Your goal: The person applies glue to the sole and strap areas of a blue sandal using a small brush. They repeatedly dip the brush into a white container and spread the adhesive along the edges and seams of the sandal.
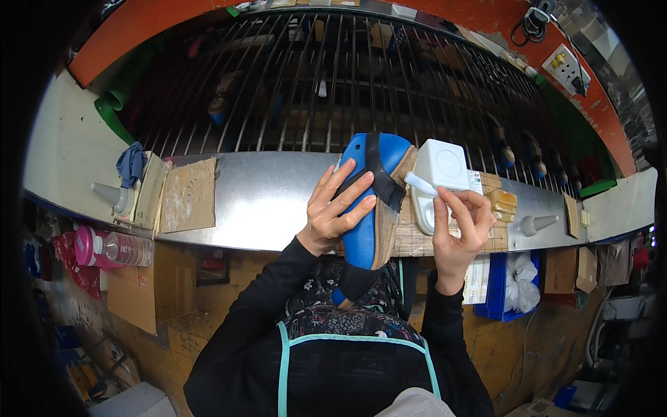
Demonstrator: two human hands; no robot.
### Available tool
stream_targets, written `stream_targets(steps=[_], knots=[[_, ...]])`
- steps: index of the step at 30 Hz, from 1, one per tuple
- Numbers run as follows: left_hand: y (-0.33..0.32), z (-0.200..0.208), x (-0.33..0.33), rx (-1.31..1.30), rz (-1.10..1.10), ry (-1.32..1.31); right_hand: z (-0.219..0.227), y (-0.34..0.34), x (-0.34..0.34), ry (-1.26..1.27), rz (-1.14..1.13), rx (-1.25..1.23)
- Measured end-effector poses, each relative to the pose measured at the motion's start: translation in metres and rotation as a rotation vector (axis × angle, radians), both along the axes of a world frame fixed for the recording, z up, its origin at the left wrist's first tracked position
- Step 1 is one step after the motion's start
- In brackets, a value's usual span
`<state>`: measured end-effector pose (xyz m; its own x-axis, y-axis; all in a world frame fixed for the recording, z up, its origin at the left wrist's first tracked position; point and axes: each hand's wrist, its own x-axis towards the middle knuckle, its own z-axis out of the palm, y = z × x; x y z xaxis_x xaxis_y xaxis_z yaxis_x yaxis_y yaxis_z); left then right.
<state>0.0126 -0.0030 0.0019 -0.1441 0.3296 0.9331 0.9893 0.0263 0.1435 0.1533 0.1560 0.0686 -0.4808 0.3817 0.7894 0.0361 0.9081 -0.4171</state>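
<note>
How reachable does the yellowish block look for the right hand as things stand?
Probably yes: the yellowish block lies just right of the right hand, with nothing visible between them, though that hand would likely have to release the white stick first.

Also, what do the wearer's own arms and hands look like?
Left sleeve and right sleeve: long, plain black, ending near the wrists. Left hand and right hand: bare, no gloves, rings or watch visible.

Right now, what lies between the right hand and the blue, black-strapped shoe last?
Head view: a pale, stubby tool, pinched by the right hand, with a white, boxy container behind it.
</note>
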Motion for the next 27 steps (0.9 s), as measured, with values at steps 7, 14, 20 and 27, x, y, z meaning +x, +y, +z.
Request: stream_targets(steps=[7,14,20,27], knots=[[0.0007,0.0027,0.0003,-0.002,-0.010,-0.019,0.0014,0.0004,0.0044,-0.062,0.117,-0.121],[0.0038,0.0053,0.0045,0.038,0.016,-0.097,0.0003,0.0016,0.0054,-0.065,0.124,-0.034],[0.0038,0.0062,0.0047,0.023,0.017,-0.106,0.0026,0.0043,0.0063,-0.076,0.117,0.056],[0.0032,0.0031,-0.0007,-0.010,0.000,-0.039,0.0063,0.0045,0.0096,-0.103,0.122,0.134]])
